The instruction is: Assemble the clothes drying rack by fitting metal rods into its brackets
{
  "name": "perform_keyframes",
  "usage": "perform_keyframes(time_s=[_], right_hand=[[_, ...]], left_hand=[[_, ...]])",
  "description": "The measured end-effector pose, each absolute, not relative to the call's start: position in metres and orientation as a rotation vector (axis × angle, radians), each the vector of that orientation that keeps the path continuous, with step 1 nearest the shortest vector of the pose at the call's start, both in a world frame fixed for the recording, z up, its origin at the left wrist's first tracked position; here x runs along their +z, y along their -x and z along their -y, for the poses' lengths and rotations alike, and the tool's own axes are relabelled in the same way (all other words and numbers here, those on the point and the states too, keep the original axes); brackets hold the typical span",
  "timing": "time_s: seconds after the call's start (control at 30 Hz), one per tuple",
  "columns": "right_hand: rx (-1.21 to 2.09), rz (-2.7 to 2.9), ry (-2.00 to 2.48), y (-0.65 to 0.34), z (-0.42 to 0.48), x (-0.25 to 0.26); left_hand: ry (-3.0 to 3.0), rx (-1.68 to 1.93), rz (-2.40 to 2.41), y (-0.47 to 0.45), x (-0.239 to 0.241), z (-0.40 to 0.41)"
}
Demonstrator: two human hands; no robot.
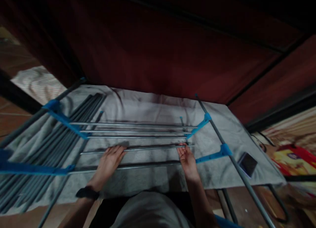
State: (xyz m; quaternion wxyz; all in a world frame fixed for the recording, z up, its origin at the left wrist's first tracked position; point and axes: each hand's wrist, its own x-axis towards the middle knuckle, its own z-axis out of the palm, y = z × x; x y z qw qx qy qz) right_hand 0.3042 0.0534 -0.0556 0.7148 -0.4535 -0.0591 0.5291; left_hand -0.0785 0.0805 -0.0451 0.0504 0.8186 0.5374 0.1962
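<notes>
A loose metal rod (pixel 150 148) lies level across the middle of the rack frame. My left hand (pixel 112 159) is closed over it left of centre, palm down, with a dark band on the wrist. Near the rod's right end, my right hand (pixel 187 158) grips it from below with bent fingers. Beyond the rod, several thin metal bars (pixel 148 132) span two blue plastic brackets, one on the left (pixel 66 119) and one on the right (pixel 201 125). Closer to me, another bar (pixel 148 165) runs between the lower left bracket (pixel 37 168) and the lower right bracket (pixel 213 154).
Many grey tubes (pixel 59 145) are bundled on the pale sheet (pixel 148 104) at the left. A phone (pixel 248 164) lies on the sheet beside the right upright (pixel 247 185). Dark red panels (pixel 153 53) stand behind. A red and yellow package (pixel 295 160) is at far right.
</notes>
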Motion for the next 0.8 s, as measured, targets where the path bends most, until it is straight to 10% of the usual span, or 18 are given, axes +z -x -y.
perform_keyframes(time_s=[0.8], right_hand=[[1.075, 0.024, 0.919, -0.294, -0.057, -0.051]], left_hand=[[-2.521, 0.654, -1.578, 0.107, -0.052, -0.093]])
